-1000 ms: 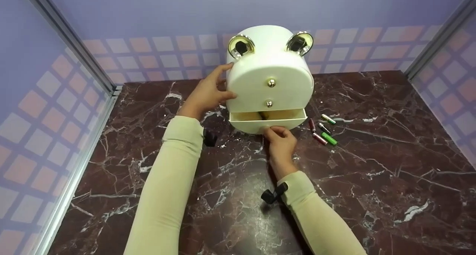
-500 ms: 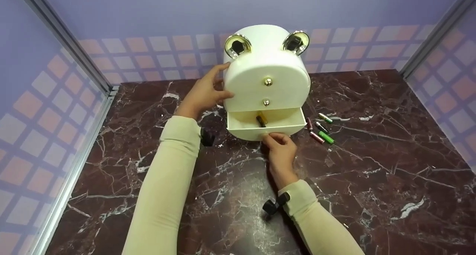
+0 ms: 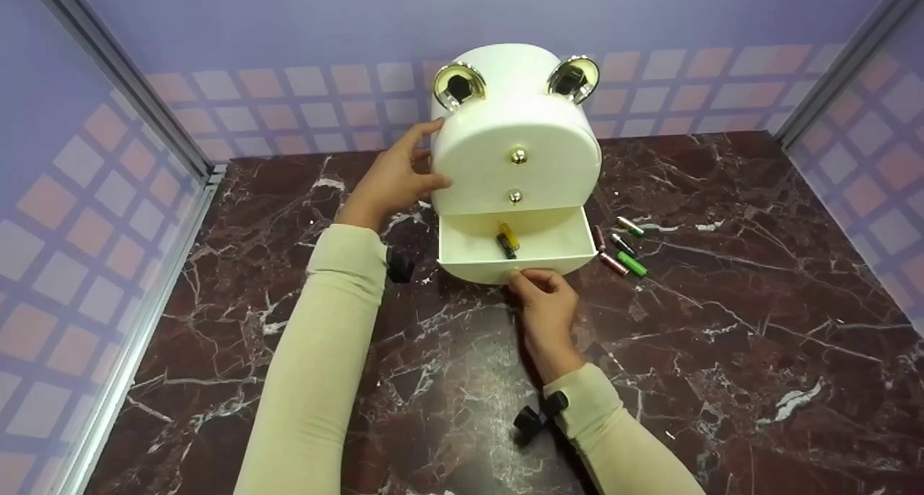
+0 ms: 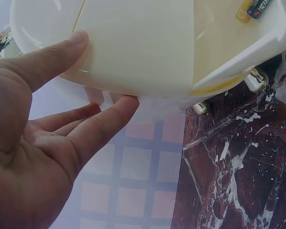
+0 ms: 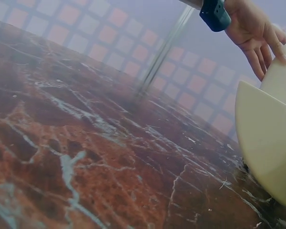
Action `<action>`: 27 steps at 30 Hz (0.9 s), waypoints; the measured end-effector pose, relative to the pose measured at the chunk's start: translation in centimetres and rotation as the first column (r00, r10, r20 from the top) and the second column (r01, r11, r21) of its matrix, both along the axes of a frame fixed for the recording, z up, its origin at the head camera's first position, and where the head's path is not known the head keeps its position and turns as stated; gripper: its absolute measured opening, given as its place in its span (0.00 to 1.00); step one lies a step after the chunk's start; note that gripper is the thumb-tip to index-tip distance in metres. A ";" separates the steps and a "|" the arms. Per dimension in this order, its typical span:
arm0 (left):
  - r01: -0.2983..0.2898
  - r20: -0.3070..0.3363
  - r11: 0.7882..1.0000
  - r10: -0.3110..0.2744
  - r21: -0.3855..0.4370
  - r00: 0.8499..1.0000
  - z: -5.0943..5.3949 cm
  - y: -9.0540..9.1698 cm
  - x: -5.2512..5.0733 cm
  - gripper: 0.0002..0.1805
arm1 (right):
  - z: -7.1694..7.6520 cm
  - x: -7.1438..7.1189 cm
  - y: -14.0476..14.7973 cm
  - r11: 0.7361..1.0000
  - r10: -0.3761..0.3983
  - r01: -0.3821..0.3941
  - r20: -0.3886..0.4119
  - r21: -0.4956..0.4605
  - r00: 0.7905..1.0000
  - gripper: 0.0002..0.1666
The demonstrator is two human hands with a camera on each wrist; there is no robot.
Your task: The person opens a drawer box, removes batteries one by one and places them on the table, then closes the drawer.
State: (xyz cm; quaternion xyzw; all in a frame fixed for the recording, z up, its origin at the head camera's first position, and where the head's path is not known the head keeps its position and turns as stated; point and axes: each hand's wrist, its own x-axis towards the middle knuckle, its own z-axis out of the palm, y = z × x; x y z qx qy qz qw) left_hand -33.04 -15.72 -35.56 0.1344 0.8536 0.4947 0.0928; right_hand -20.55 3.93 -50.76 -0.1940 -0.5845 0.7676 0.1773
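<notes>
A white rounded drawer box (image 3: 484, 170) with gold eye-like ornaments stands at the back of the table. Its bottom drawer (image 3: 462, 271) is pulled out, and a yellow battery (image 3: 511, 234) and a dark battery (image 3: 505, 247) lie inside. My left hand (image 3: 390, 185) rests against the box's left side, fingers spread, with the thumb (image 4: 78, 38) on the front face in the left wrist view. At the drawer's front, my right hand (image 3: 550, 318) pinches its knob, which the fingers hide. The right wrist view shows the drawer front (image 5: 264, 138) from the side.
Several loose batteries lie right of the drawer, among them a green battery (image 3: 632, 264) and a red battery (image 3: 613, 264). Two gold knobs sit on the upper drawers, one the middle knob (image 3: 515, 196). Patterned walls enclose the marbled table (image 3: 722, 379).
My right hand has drawn the bottom drawer further out toward me, bringing the two batteries inside into view. The left hand stays on the side of the box.
</notes>
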 end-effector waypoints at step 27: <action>-0.001 -0.010 1.000 0.001 0.021 1.000 -0.2 0.1 -0.2 0.47 | 2.0 1.4 2.9 0.985 0.061 -0.053 -0.046 0.162 0.997 0.07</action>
